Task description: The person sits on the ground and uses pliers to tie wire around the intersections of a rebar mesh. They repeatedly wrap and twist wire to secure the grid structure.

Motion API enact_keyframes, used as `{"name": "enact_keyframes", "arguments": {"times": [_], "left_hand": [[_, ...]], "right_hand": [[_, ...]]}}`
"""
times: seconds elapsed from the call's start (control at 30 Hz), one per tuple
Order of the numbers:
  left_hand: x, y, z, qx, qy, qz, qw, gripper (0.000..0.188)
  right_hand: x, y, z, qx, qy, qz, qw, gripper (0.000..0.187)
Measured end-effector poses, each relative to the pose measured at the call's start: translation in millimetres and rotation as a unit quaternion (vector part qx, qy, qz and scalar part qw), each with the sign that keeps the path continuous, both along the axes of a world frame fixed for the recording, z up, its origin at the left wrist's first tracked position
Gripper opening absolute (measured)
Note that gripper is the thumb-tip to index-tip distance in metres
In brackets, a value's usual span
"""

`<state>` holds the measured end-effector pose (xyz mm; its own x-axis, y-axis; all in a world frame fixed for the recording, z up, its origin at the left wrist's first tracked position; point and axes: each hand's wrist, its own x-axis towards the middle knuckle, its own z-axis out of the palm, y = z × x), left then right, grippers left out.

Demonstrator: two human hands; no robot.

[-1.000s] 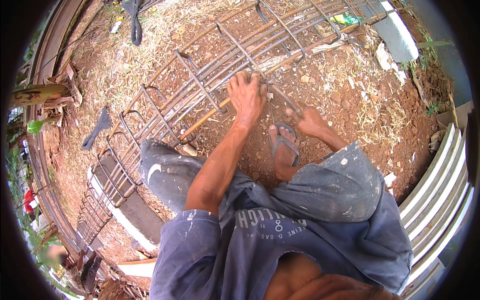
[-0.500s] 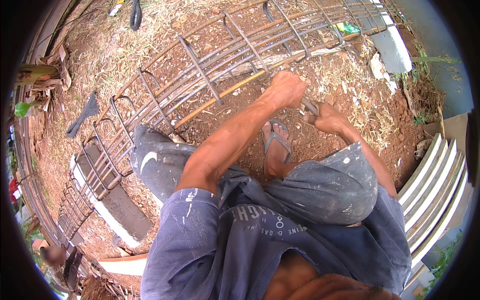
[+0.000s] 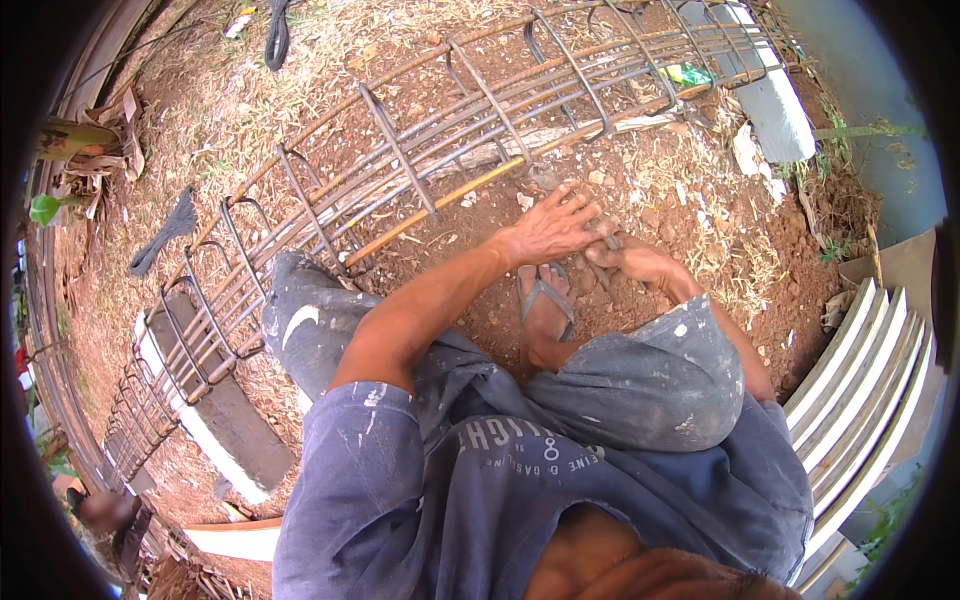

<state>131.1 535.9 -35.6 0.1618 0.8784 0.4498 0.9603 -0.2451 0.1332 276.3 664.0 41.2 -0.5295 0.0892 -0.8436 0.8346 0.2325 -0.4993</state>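
Note:
In the head view, my left hand (image 3: 560, 226) is over the soil with its fingers stretched out and slightly spread, the back of the hand facing up. Close to its fingertips, my right hand (image 3: 640, 262) is closed around a short grey metal tool (image 3: 604, 249), most of which is hidden by the fingers. What kind of tool it is I cannot make out. Just beyond both hands runs a long cage of steel rebar (image 3: 395, 150) with square stirrups. Below the hands is my sandalled foot (image 3: 546, 305).
Grey and white blocks (image 3: 785, 118) hold up the cage's far right end, and another block (image 3: 225, 425) lies under its left part. Stacked white-edged boards (image 3: 850, 390) stand at right. Dark cord bundles (image 3: 165, 232) lie on the straw-strewn ground. A person (image 3: 105, 515) is at lower left.
My left hand has come down and toward me, its closed fingers now spread. My right hand has moved slightly down with the tool, and the two hands are closer together.

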Motion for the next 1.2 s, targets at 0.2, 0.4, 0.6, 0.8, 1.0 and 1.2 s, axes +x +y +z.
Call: {"name": "enact_keyframes", "arguments": {"times": [0.2,0.4,0.6,0.8,1.0,1.2], "left_hand": [[11.5,39.2,28.7,-0.027,-0.111,0.122,0.986,0.026],[0.9,56.1,79.9,-0.261,-0.234,0.165,0.922,0.021],[16.8,13.1,11.5,0.122,-0.029,0.048,0.991,0.024],[14.2,31.6,9.6,0.069,-0.11,0.085,0.988,0.033],[11.4,54.8,59.3,-0.044,-0.265,0.179,0.946,0.031],[11.7,65.4,38.2,-0.044,-0.159,0.165,0.972,0.022]], "right_hand": [[-27.1,16.7,66.1,0.45,0.043,0.287,0.845,0.067],[-29.3,19.4,61.3,0.552,0.033,0.295,0.779,0.049],[-18.2,8.6,46.4,0.103,-0.125,-0.001,0.987,0.047],[-39.5,6.0,79.7,0.281,-0.117,0.242,0.921,0.106],[-24.1,11.2,67.3,0.671,0.104,0.355,0.643,0.067],[-66.1,6.3,85.9,0.503,-0.127,0.337,0.786,0.024]]}}
